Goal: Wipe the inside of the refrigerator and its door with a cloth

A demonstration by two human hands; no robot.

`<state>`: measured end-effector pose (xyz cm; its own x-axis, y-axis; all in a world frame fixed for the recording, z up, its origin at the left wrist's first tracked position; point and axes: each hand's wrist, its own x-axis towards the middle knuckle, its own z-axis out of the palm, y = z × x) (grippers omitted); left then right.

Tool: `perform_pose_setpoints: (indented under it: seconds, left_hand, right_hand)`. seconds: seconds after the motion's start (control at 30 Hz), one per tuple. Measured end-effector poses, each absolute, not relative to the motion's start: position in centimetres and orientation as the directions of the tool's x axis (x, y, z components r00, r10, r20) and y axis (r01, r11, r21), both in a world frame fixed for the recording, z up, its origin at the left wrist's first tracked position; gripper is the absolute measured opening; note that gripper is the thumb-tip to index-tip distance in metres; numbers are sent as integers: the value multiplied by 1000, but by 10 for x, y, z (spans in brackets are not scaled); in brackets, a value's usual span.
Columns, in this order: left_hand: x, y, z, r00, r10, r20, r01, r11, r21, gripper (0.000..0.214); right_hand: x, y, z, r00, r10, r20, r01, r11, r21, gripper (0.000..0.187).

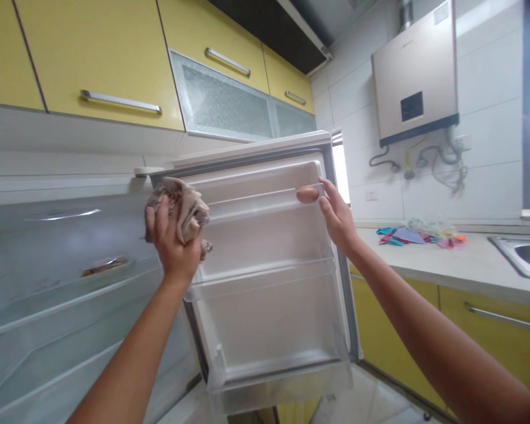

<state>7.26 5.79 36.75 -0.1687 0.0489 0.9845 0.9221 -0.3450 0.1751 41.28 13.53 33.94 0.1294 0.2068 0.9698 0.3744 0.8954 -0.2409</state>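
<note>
Your left hand (173, 244), fingers closed around a crumpled cloth (192, 206), is raised at the left side of the open fridge door (269, 324). Your right hand (340, 222) touches the right end of the upper clear door shelf (251, 207), fingers bent; I cannot tell whether they grip it. Beyond, colourful items (401, 236) lie on the counter (459, 265) below a wall heater (417, 70)

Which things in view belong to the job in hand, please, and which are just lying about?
In the job:
cloth, held in the left hand
fridge door, right hand at its upper shelf

Just lying about:
colourful pile on the counter
brownish item in the fridge
</note>
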Motion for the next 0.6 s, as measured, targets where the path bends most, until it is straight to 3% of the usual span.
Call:
perform_pose_setpoints:
  seconds: [0.13,0.23,0.43,0.6]
  left_hand:
    - [97,66,359,-8,22,1000,980,-197,12,61]
    - [127,66,356,145,82,986,977,-170,-129,66]
    - [210,64,363,458,212,863,871,-302,-387,68]
    - [264,66,378,665,208,717,724,-414,-551,76]
  right_hand:
    - [408,130,339,186,234,954,331,900,-285,52]
    - [411,128,338,185,235,954,301,911,-283,52]
    - [422,133,340,137,243,960,250,929,-271,55]
    - [426,135,341,67,244,967,282,925,-253,65]
